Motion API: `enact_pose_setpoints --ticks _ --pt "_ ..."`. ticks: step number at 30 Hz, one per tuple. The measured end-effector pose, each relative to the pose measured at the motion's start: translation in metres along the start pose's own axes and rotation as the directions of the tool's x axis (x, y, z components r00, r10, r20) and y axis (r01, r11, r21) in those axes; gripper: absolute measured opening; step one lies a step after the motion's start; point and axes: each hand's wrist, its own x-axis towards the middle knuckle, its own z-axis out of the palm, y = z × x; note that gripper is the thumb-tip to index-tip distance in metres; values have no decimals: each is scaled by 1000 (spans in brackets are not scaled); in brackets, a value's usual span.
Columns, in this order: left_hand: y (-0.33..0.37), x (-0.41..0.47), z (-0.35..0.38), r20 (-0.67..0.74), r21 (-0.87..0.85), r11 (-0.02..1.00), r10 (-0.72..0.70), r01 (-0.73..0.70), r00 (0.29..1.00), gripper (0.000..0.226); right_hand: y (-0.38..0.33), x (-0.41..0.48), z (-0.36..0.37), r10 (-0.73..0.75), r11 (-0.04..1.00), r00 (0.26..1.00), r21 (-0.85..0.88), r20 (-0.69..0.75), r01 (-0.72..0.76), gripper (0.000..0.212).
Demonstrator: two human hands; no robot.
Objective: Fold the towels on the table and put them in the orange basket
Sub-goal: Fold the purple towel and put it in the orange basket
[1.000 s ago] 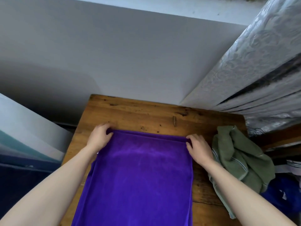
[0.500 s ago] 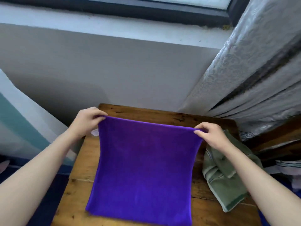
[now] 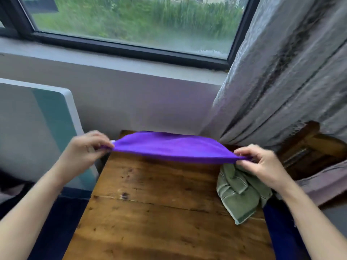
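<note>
1. Fingers (image 3: 100, 142) of the left hand (image 3: 84, 148) pinch one end of the purple plush towel (image 3: 169, 147). The right hand (image 3: 262, 163) pinches the other end between thumb and curled fingertips.
2. That towel is stretched taut in the air between both hands, above the far edge of the worn brown wooden table (image 3: 159, 212). It shows almost edge-on, as a narrow band.
3. A second ago it lay flat on the table with the hands on its far corners. Half a second ago it hung from those corners like a sheet. Now it has come clear of the tabletop.
4. I judge that it is being swung up to lay a fresh fold. No finished fold shows, and the orange basket is not in view.
5. A crumpled olive-green towel (image 3: 242, 192) lies at the table's right edge, just below the right hand, unfolded.
6. The tabletop is planked, with dark stains and visible seams.
7. Beyond the table's far edge are a grey wall and a dark-framed window (image 3: 131, 19) showing greenery. A grey patterned curtain (image 3: 281, 81) hangs to the table's right, and a white-edged teal panel (image 3: 37, 128) leans at its left.
</note>
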Motion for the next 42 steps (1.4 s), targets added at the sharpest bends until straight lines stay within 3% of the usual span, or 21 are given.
enact_pose_setpoints --ticks 2,5,9,13,16,19,20,22,24,26,29,36,42 --pt "-18 -52 22 84 62 997 -46 41 995 7 20 -40 28 29 995 998 -94 50 -24 23" --pt "-46 -132 61 307 281 958 -146 57 941 44 55 -98 79 143 977 970 -184 195 -107 11" --pt "-71 -214 105 504 506 862 -328 35 799 63 84 -153 132 363 907 798 -379 481 -184 25" --pt "-73 -265 120 606 555 831 -443 49 661 58 98 -189 154 521 834 669 -482 530 -267 30" --pt "-66 -285 125 660 574 819 -467 6 588 53 94 -201 154 539 820 584 -536 607 -200 32" --pt "-45 -279 130 666 587 809 -460 -33 587 37 89 -200 156 549 825 517 -526 657 -208 28" --pt "-43 -274 134 631 598 801 -486 19 605 30 89 -196 157 562 819 524 -518 640 -246 27" --pt "-43 -252 140 546 642 744 -612 184 572 32 92 -181 160 576 809 596 -496 560 -316 24" --pt "-53 -224 146 401 614 706 -664 352 631 30 96 -159 162 578 802 669 -478 467 -359 17" --pt "-67 -189 150 221 490 670 -714 558 664 25 102 -135 163 592 783 713 -481 376 -396 12" --pt "-86 -136 157 39 283 590 -795 756 605 24 115 -100 165 621 739 748 -496 235 -457 23" --pt "-145 -72 170 -53 257 486 -856 835 514 41 143 -17 177 620 723 774 -477 129 -500 38" --pt "-169 -52 185 69 340 506 -854 793 516 57 174 25 188 585 686 792 -629 176 -367 53"
